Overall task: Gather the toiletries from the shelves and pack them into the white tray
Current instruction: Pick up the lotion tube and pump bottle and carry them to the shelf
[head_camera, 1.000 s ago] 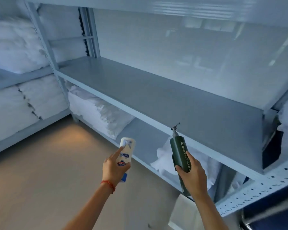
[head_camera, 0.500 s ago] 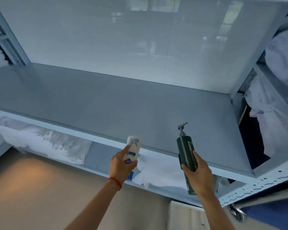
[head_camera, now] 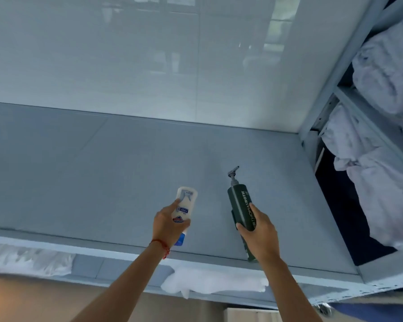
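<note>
The left hand [head_camera: 169,225] grips a white bottle [head_camera: 184,211] at lower centre of the frame, fingers curled round its body and the forefinger laid up its front. The right hand [head_camera: 261,231] grips a dark green pump bottle [head_camera: 241,210] just right of it, wrapped round the lower half of the barrel. Both bottles are held upright above the grey shelf [head_camera: 102,170], apart from each other and clear of its surface. The white tray cannot be identified in this view.

Handling, as judged:
- White bottle: flattened, rounded plastic body with a printed label and a blue part at its lower end. Probably light and slightly squeezable. Hold across the broad faces at mid-body.
- Pump bottle: straight, rigid cylinder with a smooth, matt-looking wall and vertical lettering. Likely the heavier item if full. Hold the barrel, not the slim pump head [head_camera: 233,173], which could depress or leak.

The shelf is a flat, matt panel on a painted metal frame. Soft white bedding [head_camera: 382,159] fills the rack at the right of the frame.
</note>
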Tool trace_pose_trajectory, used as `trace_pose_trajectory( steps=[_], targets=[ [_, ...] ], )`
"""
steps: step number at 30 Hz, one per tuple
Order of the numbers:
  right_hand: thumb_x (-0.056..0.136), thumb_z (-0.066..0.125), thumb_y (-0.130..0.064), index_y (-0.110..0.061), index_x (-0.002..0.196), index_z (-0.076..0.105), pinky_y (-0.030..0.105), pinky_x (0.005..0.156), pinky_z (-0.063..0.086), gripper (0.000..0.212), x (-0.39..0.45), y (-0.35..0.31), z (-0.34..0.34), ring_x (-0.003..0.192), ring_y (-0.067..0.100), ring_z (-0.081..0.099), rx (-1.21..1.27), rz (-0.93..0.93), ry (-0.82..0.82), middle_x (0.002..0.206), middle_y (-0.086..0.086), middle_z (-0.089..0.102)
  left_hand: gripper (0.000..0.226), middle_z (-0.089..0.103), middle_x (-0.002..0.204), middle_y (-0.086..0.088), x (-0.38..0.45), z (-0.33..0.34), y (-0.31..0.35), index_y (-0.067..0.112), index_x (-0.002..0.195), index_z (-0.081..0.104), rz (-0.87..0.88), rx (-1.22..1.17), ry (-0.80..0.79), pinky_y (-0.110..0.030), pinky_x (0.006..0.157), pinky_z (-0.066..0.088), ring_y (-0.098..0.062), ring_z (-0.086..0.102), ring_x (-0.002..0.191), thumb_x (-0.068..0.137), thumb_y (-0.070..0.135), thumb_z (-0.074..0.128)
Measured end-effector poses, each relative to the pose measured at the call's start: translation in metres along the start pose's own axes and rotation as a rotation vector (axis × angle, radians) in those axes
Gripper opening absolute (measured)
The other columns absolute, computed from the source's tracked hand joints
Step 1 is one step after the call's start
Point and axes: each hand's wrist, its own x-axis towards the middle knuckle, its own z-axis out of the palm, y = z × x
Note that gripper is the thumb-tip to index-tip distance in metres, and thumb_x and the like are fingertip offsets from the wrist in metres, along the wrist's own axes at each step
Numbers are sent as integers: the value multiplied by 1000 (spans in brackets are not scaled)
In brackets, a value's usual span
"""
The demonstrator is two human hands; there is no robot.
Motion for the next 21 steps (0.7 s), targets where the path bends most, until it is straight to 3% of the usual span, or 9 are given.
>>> trace_pose_trajectory(
  steps=[4,9,15,21],
  targets=[
    [81,66,-30,-19,138,34,35,83,49,66,26,10,14,103,23,56,-32,-12,-33,122,9,52,62,65,99,-10,25,22,-6,16,126,50,-5,14,-13,-14,63,41,-18,57,79,68,10,74],
    [83,63,-34,-21,139,32,36,85,49,66,53,14,22,106,22,54,-72,-33,-58,126,7,51,64,64,101,-10,48,40,-12,17,127,50,9,54,-14,-31,71,51,-25,59,86,68,12,74],
    [85,58,-38,-21,141,26,39,89,45,67,73,13,27,113,25,50,-169,-22,-98,133,7,45,65,64,101,-8,59,49,-14,18,128,48,58,130,-29,-36,75,52,-25,56,87,68,13,71],
    [86,48,-53,-18,140,24,47,95,42,69,71,15,22,120,29,42,-296,-93,-100,134,12,44,62,61,114,-6,55,43,-10,18,131,42,66,250,-57,-45,85,47,-27,53,99,76,28,67]
  ],
)
